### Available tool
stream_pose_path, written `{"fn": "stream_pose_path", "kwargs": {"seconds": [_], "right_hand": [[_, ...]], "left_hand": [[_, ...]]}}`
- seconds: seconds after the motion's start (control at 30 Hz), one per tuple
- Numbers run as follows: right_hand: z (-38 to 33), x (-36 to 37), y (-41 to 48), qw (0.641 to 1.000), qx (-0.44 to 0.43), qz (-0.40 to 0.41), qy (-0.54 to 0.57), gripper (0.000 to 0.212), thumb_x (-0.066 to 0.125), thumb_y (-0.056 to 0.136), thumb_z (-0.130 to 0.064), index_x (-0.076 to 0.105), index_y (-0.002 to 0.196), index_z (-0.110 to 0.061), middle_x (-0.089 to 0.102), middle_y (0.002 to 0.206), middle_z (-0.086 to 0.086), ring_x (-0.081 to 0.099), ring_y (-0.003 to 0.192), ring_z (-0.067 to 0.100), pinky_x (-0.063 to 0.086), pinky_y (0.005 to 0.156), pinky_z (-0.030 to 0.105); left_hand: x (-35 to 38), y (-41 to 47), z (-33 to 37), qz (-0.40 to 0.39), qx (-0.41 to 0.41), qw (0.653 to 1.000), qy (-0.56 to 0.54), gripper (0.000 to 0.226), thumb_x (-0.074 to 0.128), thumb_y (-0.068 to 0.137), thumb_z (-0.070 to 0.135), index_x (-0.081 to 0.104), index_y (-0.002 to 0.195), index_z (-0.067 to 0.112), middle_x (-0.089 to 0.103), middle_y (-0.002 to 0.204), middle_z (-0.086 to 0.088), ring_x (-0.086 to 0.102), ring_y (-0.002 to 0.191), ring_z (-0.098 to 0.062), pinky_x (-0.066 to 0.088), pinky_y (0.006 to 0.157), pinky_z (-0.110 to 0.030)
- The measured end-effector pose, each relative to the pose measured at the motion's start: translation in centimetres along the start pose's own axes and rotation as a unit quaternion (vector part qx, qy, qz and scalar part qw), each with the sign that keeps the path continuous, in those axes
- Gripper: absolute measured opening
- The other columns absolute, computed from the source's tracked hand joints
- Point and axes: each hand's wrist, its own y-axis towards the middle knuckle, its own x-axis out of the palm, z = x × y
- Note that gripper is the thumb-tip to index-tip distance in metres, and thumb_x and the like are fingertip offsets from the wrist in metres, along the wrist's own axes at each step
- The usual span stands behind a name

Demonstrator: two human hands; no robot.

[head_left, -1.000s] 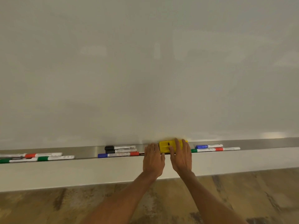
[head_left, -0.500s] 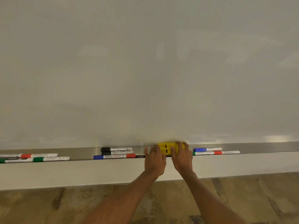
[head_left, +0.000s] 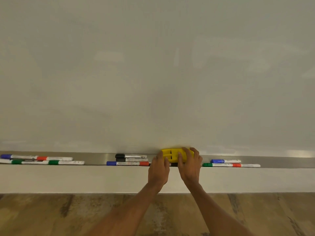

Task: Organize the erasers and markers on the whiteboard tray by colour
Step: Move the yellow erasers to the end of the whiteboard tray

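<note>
Both hands, left hand [head_left: 158, 169] and right hand [head_left: 190, 165], grip the yellow eraser [head_left: 172, 155] mid-tray [head_left: 98, 158]; dragging it could knock the marker [head_left: 127, 163] off the front edge.

Both forearms bare, no sleeves, rings or watch visible.

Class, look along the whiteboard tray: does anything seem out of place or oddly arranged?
Yes. The markers lie in mixed-colour clusters along the tray: blue, red, green and black sit together. Nothing looks damaged or spilled.
</note>
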Motion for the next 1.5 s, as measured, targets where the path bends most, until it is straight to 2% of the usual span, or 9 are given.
{"fn": "stream_pose_path", "kwargs": {"seconds": [0.07,0.37,0.47,0.63,0.83,1.1,1.27,1.37,1.5], "right_hand": [[-1.3,0.8,-0.8,1.000,-0.016,0.005,0.012,0.031,0.049,0.094,-0.036,0.055,0.120,-0.022,0.046,0.133,0.010,0.044,0.111,0.033,0.047,0.092,0.051],[-7.9,6.4,-4.7,0.996,-0.058,-0.045,0.050,0.034,0.049,0.094,-0.036,0.053,0.127,-0.027,0.040,0.138,0.007,0.038,0.120,0.030,0.052,0.090,0.050],[-10.9,8.6,-6.0,0.994,-0.075,-0.057,0.062,0.034,0.050,0.094,-0.036,0.053,0.126,-0.028,0.039,0.137,0.007,0.038,0.119,0.030,0.052,0.088,0.049],[-16.3,12.4,-8.2,0.988,-0.112,-0.072,0.074,0.033,0.051,0.094,-0.035,0.053,0.126,-0.027,0.041,0.135,0.009,0.041,0.121,0.029,0.052,0.091,0.046],[-23.1,17.3,-11.1,0.984,-0.133,-0.097,0.074,0.034,0.054,0.093,-0.033,0.054,0.126,-0.026,0.041,0.135,0.010,0.041,0.121,0.029,0.052,0.090,0.044],[-30.4,22.4,-14.6,0.977,-0.158,-0.124,0.075,0.035,0.050,0.094,-0.035,0.053,0.127,-0.025,0.039,0.137,0.008,0.040,0.122,0.028,0.053,0.092,0.045],[-34.3,24.8,-16.3,0.975,-0.169,-0.125,0.071,0.035,0.052,0.094,-0.032,0.055,0.127,-0.022,0.041,0.135,0.011,0.041,0.119,0.029,0.052,0.091,0.048],[-36.6,26.1,-17.3,0.973,-0.178,-0.130,0.071,0.034,0.054,0.093,-0.031,0.055,0.126,-0.022,0.042,0.133,0.011,0.041,0.117,0.030,0.053,0.087,0.047],[-39.2,27.7,-18.5,0.968,-0.195,-0.139,0.079,0.034,0.055,0.093,-0.031,0.054,0.126,-0.023,0.042,0.133,0.010,0.042,0.115,0.030,0.053,0.087,0.045]], "left_hand": [[-1.2,0.0,-1.1,0.025,0.008,0.999,-0.027,0.042,0.033,0.102,0.031,0.042,0.137,0.010,0.063,0.119,-0.013,0.060,0.104,-0.026,0.051,0.089,-0.038],[-8.5,0.1,-7.3,0.125,-0.023,0.988,-0.086,0.038,0.040,0.100,0.027,0.053,0.129,0.007,0.068,0.111,-0.013,0.066,0.100,-0.024,0.052,0.088,-0.031],[-11.6,0.5,-10.0,0.171,-0.033,0.983,-0.066,0.036,0.043,0.099,0.024,0.058,0.125,0.003,0.071,0.101,-0.018,0.067,0.092,-0.033,0.051,0.081,-0.037],[-16.9,1.0,-14.9,0.190,-0.059,0.977,-0.080,0.035,0.044,0.099,0.026,0.058,0.124,0.005,0.070,0.106,-0.017,0.066,0.096,-0.033,0.051,0.085,-0.038],[-23.2,1.2,-21.6,0.157,-0.081,0.978,-0.107,0.049,0.058,0.092,0.028,0.047,0.136,0.010,0.055,0.135,-0.013,0.051,0.123,-0.028,0.039,0.104,-0.036],[-30.7,1.3,-29.8,0.116,-0.055,0.990,-0.057,0.067,0.073,0.077,0.041,0.049,0.136,0.020,0.045,0.123,-0.011,0.051,0.115,-0.024,0.043,0.094,-0.027],[-35.0,1.4,-33.2,0.071,-0.044,0.996,-0.026,0.083,0.080,0.067,0.046,0.045,0.136,0.017,0.036,0.138,-0.010,0.044,0.125,-0.023,0.041,0.103,-0.033],[-37.6,1.6,-35.2,0.045,-0.026,0.999,0.008,0.081,0.079,0.072,0.041,0.041,0.139,0.015,0.031,0.149,-0.007,0.038,0.133,-0.024,0.035,0.109,-0.035],[-41.1,2.0,-37.6,0.032,-0.004,0.997,0.065,0.070,0.072,0.080,0.030,0.040,0.140,0.011,0.037,0.146,-0.011,0.039,0.133,-0.028,0.032,0.108,-0.033]]}}
